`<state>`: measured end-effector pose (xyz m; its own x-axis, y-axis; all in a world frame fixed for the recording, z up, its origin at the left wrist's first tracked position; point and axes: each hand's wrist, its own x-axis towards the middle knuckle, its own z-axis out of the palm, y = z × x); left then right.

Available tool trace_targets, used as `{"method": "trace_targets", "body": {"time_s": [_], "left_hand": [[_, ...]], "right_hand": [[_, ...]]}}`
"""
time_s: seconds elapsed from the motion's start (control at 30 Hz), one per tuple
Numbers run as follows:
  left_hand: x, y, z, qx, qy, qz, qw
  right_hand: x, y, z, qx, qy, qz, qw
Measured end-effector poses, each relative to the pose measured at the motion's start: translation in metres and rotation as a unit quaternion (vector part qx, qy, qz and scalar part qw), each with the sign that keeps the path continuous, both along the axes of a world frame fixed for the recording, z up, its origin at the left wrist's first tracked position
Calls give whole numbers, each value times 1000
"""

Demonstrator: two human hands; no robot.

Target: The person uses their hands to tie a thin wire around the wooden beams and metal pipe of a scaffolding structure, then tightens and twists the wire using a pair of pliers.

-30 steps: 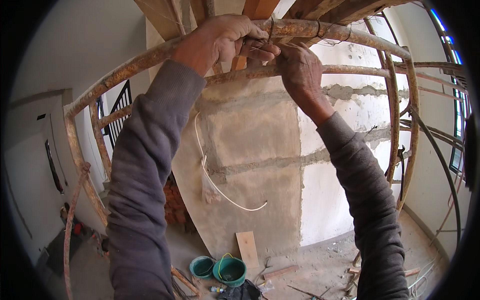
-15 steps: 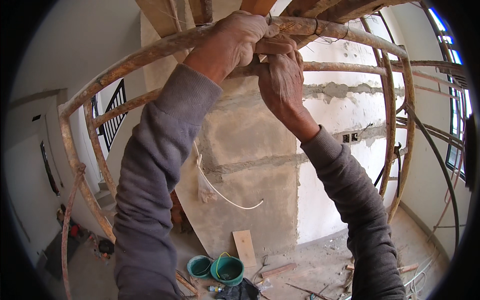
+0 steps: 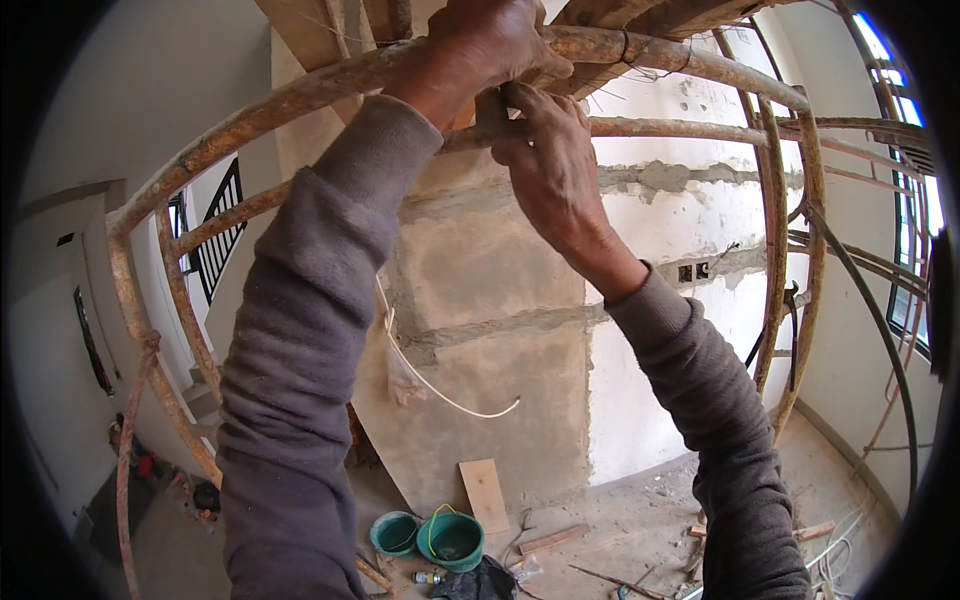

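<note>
My left hand [image 3: 480, 45] is raised to the rusty upper scaffold pipe [image 3: 700, 65] beside timber boards [image 3: 600, 12] overhead, its fingers closed at the pipe, partly out of the picture. My right hand [image 3: 550, 165] is just below and right of it, fingers bent at the lower pipe [image 3: 680, 130], close under my left fingertips; what they hold is hidden. A thin dark wire tie [image 3: 625, 48] loops round the upper pipe to the right of my hands.
Scaffold posts [image 3: 775, 250] stand either side, before a patched plaster wall [image 3: 500, 370] with a dangling white cable [image 3: 440, 395]. Below are green tubs [image 3: 460, 550], a leaning board [image 3: 483, 495] and debris on the floor. A railing [image 3: 222, 240] is at left, a window [image 3: 905, 300] at right.
My left hand has moved slightly up since half a second ago. My right hand has moved left and a little down from where it was a second ago.
</note>
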<state>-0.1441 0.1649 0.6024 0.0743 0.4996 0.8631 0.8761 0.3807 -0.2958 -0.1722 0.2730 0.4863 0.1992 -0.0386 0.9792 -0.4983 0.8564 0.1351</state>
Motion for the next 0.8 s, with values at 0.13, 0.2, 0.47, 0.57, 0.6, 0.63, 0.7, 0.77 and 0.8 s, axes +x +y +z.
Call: {"method": "trace_targets", "body": {"time_s": [0.13, 0.2, 0.47, 0.57, 0.6, 0.63, 0.7, 0.77, 0.8], "left_hand": [[-21, 12, 4, -12, -29, -53, 998], [-26, 12, 5, -20, -1, -63, 998], [-35, 0, 9, -142, -142, -167, 965], [-33, -6, 7, -151, -149, -153, 965], [-34, -9, 6, -154, -145, -142, 967], [-41, -12, 8, -169, -84, -149, 971], [-52, -18, 13, -194, 43, -158, 967], [-51, -18, 12, -194, 84, -152, 965], [-51, -18, 11, -195, 104, -149, 964]], "right_hand": [[14, 0, 6, -26, -82, 241, 967], [24, 8, 8, 22, -124, 231, 965], [35, 56, 9, 260, 70, -55, 961], [37, 59, 12, 216, -18, 8, 976], [37, 56, 12, 189, -56, 46, 979], [42, 53, 11, 154, -97, 70, 981], [39, 53, 16, 111, -143, 132, 975], [26, 61, 28, 83, -156, 208, 962], [25, 60, 29, 66, -162, 248, 953]]}}
